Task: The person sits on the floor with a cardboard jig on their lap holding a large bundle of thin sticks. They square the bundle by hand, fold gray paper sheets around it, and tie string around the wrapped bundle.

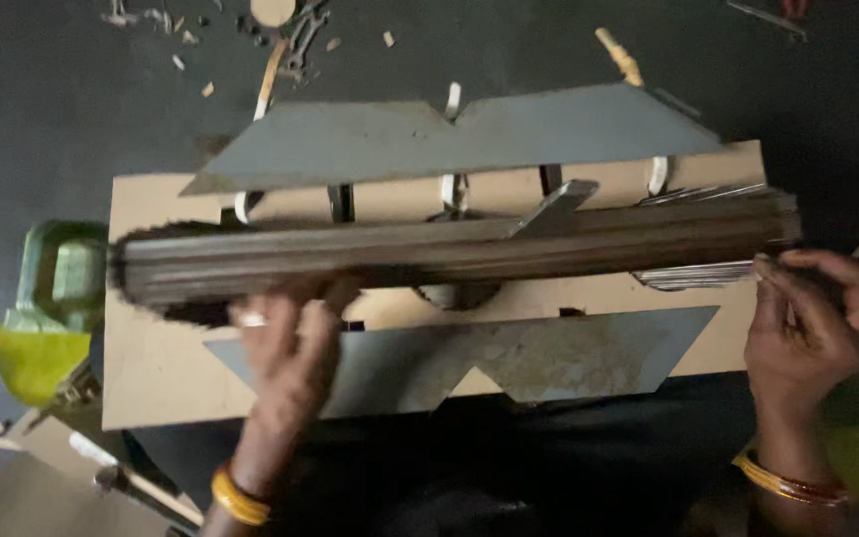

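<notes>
Gripping a long bundle of thin dark sticks (449, 254), your left hand (285, 353) clasps it from below near nine o'clock while your right hand (812, 318) pinches the stick ends at three o'clock. It lies across a tan board (151, 378) with grey metal plates (449, 134). Judged light, loose, prone to splaying; hold both ends. A green bottle (52, 298) sits at nine o'clock.

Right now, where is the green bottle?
In the head view, the green bottle lies at far left, beside the board's left edge, near the stick bundle's end.
</notes>
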